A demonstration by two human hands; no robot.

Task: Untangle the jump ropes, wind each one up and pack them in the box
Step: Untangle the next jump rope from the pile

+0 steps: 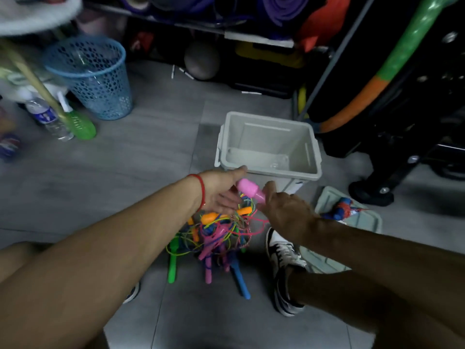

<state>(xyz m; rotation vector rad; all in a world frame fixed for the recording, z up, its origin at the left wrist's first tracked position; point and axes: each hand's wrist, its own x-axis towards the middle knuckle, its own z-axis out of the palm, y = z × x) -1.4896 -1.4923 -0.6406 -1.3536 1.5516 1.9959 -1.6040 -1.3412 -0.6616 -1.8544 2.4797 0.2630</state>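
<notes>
Hands meet mid-frame over the ropes [216, 233]: right hand [284, 212] grips a pink handle [249, 188]; left hand [221, 190], fingers relaxed, touches the tangle. Box [312, 157] stands just beyond.

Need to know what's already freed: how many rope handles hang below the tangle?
3: a green handle at left, a pink handle in the middle, a blue handle at right. More may be buried in the tangle.

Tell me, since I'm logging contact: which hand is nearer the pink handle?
Right. The right hand has its grip on the pink handle, fingers curled at its lower end. The left hand lies open beside it, touching or nearly so, above the tangled ropes.
</notes>
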